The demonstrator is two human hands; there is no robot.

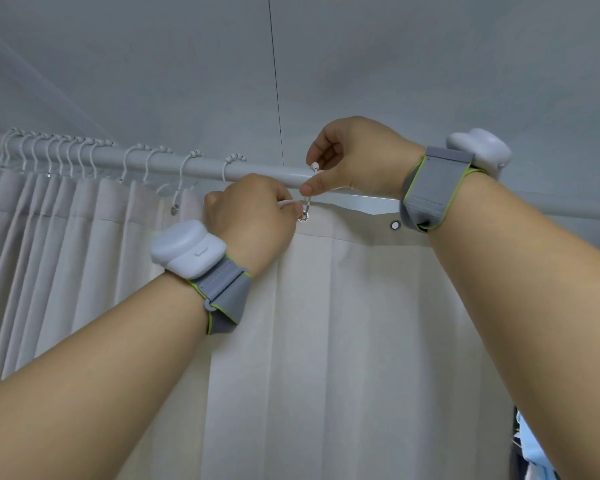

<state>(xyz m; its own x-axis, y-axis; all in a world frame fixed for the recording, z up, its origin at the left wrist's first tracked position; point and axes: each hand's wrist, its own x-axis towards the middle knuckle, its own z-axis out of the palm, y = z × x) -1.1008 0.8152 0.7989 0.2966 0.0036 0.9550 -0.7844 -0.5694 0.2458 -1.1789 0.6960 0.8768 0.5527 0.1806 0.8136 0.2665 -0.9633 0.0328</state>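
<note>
Threads white wire hook (307, 203), pinched in right hand (357, 157), through metal eyelet (303, 216) of cream fabric curtain (343, 306) gripped in left hand (253, 216); next, probably: clasp shut.

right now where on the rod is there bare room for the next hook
Bare rod runs between the nearest hanging hook and the right hand pinching the open hook, and seemingly again beyond the right forearm. The rod's left end is crowded with bunched hooks. The left hand crowds the grommet below.

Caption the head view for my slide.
Right hand pinches a hook at the rod; left hand grips the curtain by its eyelet.
</note>
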